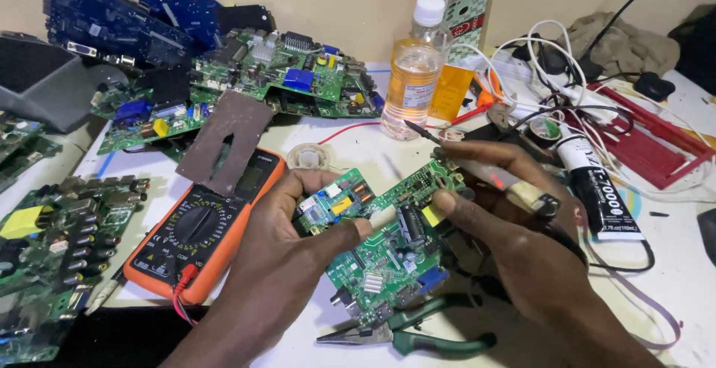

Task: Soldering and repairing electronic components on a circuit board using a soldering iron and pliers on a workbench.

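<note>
The green circuit board was held up just above the white bench top, pretty much dead centre, with green-handled pliers lying right under its lower edge. Left hand had it pinched at the left end, thumb on top and fingers curled underneath, so a closed grip on the board itself. Right hand was steadying the right end with thumb and forefinger on the edge, and also seemed to have a probe or iron tucked in it; couldn't tell exactly how that was gripped.

Risk as I saw it: fingers were sitting right on the components, so a squeeze could've bent a leg or smeared a joint. The board also hung over the pliers, and a slip would've dropped it onto metal.

Around it: orange multimeter to the left with a brown scrap of board on it, a clear bottle of yellowish liquid behind, a black glue tube to the right, plus a heap of spare boards at the back.
</note>
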